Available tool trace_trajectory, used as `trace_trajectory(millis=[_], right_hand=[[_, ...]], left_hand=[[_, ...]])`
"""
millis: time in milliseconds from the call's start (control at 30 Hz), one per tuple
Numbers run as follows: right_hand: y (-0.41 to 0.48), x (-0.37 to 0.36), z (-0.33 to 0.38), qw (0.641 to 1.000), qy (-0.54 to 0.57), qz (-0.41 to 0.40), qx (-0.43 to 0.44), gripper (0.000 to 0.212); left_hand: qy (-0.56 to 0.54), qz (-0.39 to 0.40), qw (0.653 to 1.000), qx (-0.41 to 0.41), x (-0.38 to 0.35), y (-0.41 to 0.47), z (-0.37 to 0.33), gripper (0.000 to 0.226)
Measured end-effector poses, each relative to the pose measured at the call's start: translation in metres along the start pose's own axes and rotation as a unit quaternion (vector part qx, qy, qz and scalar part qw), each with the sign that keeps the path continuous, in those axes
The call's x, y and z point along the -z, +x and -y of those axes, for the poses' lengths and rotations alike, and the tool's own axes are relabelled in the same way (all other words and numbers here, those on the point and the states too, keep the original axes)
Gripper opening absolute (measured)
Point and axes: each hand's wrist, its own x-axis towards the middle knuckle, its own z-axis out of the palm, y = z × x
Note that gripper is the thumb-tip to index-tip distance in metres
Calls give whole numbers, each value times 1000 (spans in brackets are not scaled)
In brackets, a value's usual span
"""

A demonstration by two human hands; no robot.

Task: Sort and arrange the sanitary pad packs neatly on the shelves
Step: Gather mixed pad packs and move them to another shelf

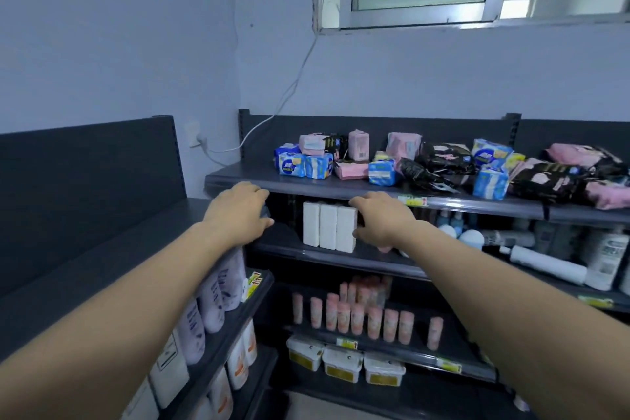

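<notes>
Forearms out, left hand and right hand apart below top shelf's front edge; cannot tell whether either grips. Heaped across that shelf, middle to right: sanitary pad packs. Dark board showing at left end, beneath blue-grey wall.

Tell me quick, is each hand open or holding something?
Left hand: cannot tell.
Right hand: holding the rightmost white pack.
</notes>
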Motion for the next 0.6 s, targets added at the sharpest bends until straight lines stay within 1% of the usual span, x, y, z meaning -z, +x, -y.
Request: trace_trajectory(millis=[333,433,600], right_hand=[[70,-23,-24,1000,6,6,-16,49],[97,-32,-38,1000,2,5,-14,52],[149,-48,-67,1000,8,0,-4,54]], left_hand=[[-24,6,1000,-11,-44,83,11,52],[-27,12,1000,-10,-58,110,8,49],[-24,7,1000,-6,-80,162,-1,51]])
